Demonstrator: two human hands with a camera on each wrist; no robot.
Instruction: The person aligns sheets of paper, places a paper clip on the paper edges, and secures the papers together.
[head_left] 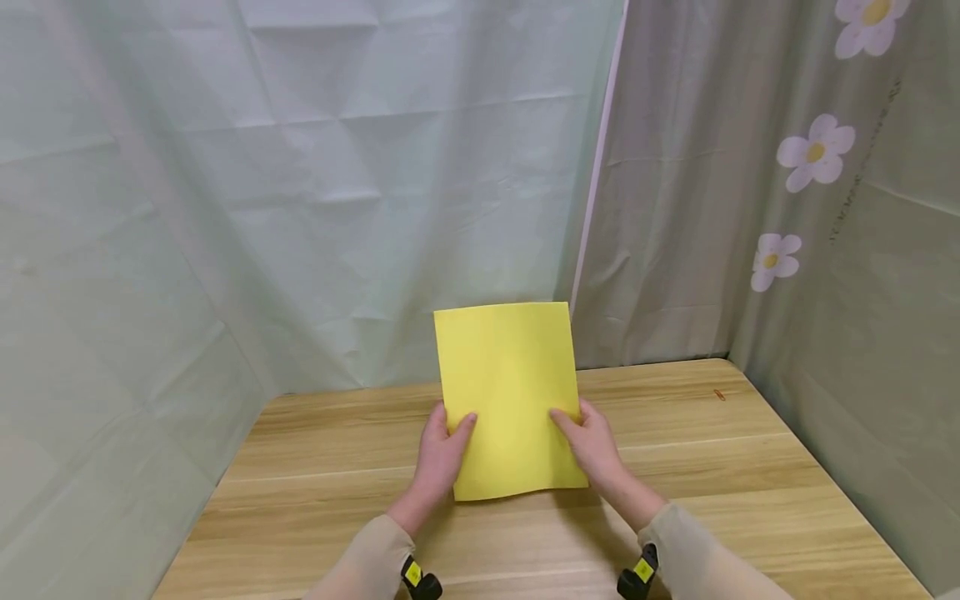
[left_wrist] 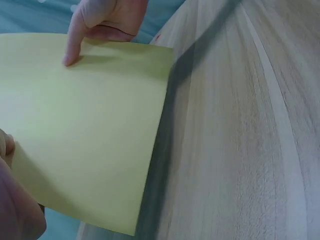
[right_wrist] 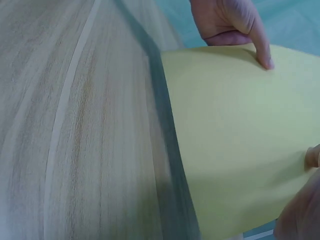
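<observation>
Yellow rectangular sheet, apparently paper (head_left: 513, 375), mid-scene over the pale wood-grain tabletop (head_left: 337, 475), far edge standing before the whitish fabric curtain (head_left: 360, 208) at the back. Left hand (head_left: 439, 457) at the sheet's left edge, right hand (head_left: 598, 450) at its right; both on the nearer half, each thumb on the near face, other fingers behind. Small reddish-orange clip-like object (head_left: 719, 395) on the tabletop, far right, well apart from sheet and hands. Beyond the tabletop's right edge: greyish-beige fabric curtain (head_left: 885, 350). Three pinkish-white printed flowers with yellow centres (head_left: 816, 153) stacked above the far right corner.
</observation>
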